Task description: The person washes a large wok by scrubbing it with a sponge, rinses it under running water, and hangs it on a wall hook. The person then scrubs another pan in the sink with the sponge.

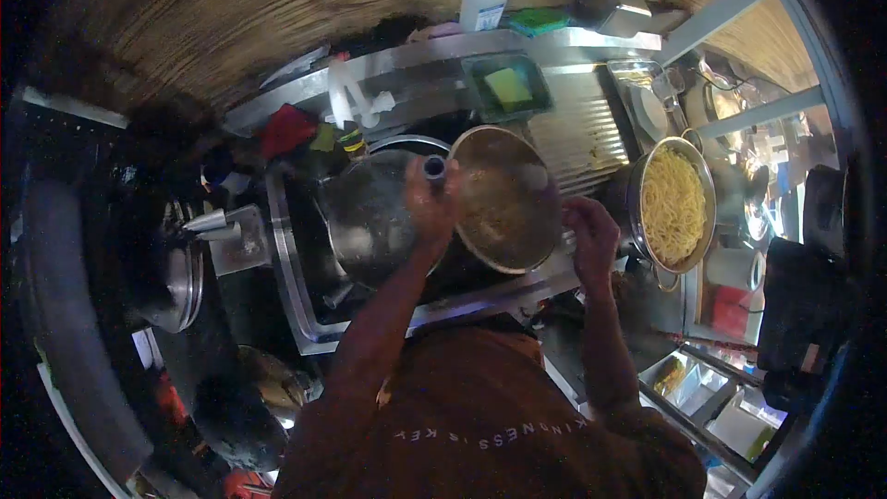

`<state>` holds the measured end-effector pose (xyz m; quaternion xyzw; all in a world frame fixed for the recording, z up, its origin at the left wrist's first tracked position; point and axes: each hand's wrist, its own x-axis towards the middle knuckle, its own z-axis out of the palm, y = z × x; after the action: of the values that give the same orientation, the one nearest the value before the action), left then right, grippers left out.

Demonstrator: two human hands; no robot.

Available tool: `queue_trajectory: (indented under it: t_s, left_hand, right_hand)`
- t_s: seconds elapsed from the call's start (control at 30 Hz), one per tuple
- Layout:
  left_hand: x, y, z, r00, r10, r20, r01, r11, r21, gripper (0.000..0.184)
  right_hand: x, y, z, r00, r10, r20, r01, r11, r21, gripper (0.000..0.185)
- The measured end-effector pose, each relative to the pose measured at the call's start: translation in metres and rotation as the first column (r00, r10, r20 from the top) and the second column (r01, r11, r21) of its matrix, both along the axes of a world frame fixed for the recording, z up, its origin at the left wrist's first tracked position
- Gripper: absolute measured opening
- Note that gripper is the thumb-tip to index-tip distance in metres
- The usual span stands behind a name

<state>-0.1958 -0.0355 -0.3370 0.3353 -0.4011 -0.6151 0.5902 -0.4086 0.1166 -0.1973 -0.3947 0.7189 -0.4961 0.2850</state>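
Observation:
My left hand [431,210] is closed round a small thing with a round, dark blue top [434,166], between a large shiny metal pot or lid [370,217] and a wide pan [504,199]. The pan is tilted, with brownish food or liquid inside. At the pan's right rim is my right hand [594,236], its fingers curled together. Whether they pinch the rim or something small cannot be made out. Farther right stands a two-handled metal pot [636,208] full of yellow noodles [673,203].
Behind the stove are a square tub [476,88] with a yellow block in it, a ridged griddle [577,120] and a white pump bottle [483,5]. A metal container [242,238] stands left of the stove. Metal rails [711,425] run along the lower right.

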Motion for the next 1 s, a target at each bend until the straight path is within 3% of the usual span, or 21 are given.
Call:
queue_trajectory:
  t_s: [0.07, 0.17, 0.2, 0.27, 0.3, 0.43, 0.47, 0.53, 0.63, 0.73, 0.83, 0.9, 0.93, 0.97, 1.0]
  left_hand:
    - [0.014, 0.01, 0.05, 0.905, 0.328, 0.272, -0.275, 0.937, -0.215, 0.023]
    - [0.066, 0.008, 0.07, 0.595, 0.483, 0.642, -0.3, 0.875, -0.381, 0.017]
    - [0.08, 0.009, 0.079, 0.695, 0.457, 0.555, -0.351, 0.889, -0.293, 0.016]
    - [0.104, 0.014, 0.091, 0.846, 0.414, 0.335, -0.407, 0.909, -0.095, 0.014]
    - [0.118, 0.012, 0.086, 0.808, 0.45, 0.381, -0.441, 0.89, -0.118, 0.015]
    - [0.173, 0.01, 0.034, 0.65, 0.51, 0.563, -0.533, 0.834, -0.141, 0.019]
    - [0.183, 0.012, 0.024, 0.613, 0.501, 0.611, -0.547, 0.827, -0.129, 0.02]
    - [0.184, 0.018, 0.012, 0.645, 0.573, 0.505, -0.643, 0.764, -0.046, 0.02]
    - [0.182, 0.035, 0.004, 0.66, 0.625, 0.417, -0.7, 0.713, 0.04, 0.019]
    - [0.204, 0.055, -0.044, 0.692, 0.619, 0.372, -0.685, 0.726, 0.066, 0.015]
    - [0.222, 0.069, -0.118, 0.761, 0.611, 0.22, -0.636, 0.768, 0.069, 0.014]
    - [0.223, 0.076, -0.109, 0.748, 0.599, 0.287, -0.643, 0.762, 0.084, 0.013]
    - [0.217, 0.082, -0.101, 0.702, 0.577, 0.418, -0.667, 0.738, 0.102, 0.013]
    - [0.214, 0.086, -0.098, 0.647, 0.537, 0.541, -0.691, 0.714, 0.118, 0.012]
    - [0.215, 0.088, -0.1, 0.642, 0.533, 0.552, -0.675, 0.734, 0.076, 0.011]
  right_hand:
    - [0.002, -0.008, -0.01, 0.998, 0.028, 0.052, -0.025, 0.998, -0.058, 0.014]
    - [0.016, -0.028, -0.014, 0.96, 0.169, 0.223, -0.13, 0.975, -0.179, 0.015]
    - [0.025, -0.038, -0.013, 0.929, 0.231, 0.289, -0.166, 0.958, -0.232, 0.016]
    - [0.047, -0.061, 0.0, 0.949, 0.306, 0.078, -0.294, 0.947, -0.131, 0.017]
    - [0.06, -0.074, 0.005, 0.936, 0.35, -0.028, -0.351, 0.934, -0.071, 0.018]
    - [0.115, -0.134, -0.046, 0.838, 0.545, 0.005, -0.525, 0.81, -0.262, 0.019]
    - [0.134, -0.154, -0.071, 0.796, 0.528, 0.297, -0.472, 0.848, -0.243, 0.02]
    - [0.166, -0.193, -0.115, 0.52, 0.35, 0.779, -0.393, 0.908, -0.145, 0.022]
    - [0.188, -0.223, -0.123, 0.316, 0.309, 0.897, -0.533, 0.84, -0.101, 0.029]
    - [0.204, -0.239, -0.079, 0.254, 0.297, 0.921, -0.827, 0.56, 0.048, 0.039]
    - [0.215, -0.242, -0.086, 0.401, 0.633, 0.662, -0.903, 0.396, 0.168, 0.041]
    - [0.227, -0.247, -0.095, 0.433, 0.714, 0.551, -0.899, 0.295, 0.325, 0.042]
    - [0.232, -0.251, -0.099, 0.44, 0.752, 0.49, -0.88, 0.251, 0.404, 0.043]
    - [0.235, -0.253, -0.098, 0.408, 0.777, 0.479, -0.88, 0.196, 0.432, 0.043]
    - [0.238, -0.255, -0.096, 0.375, 0.799, 0.47, -0.876, 0.14, 0.461, 0.044]
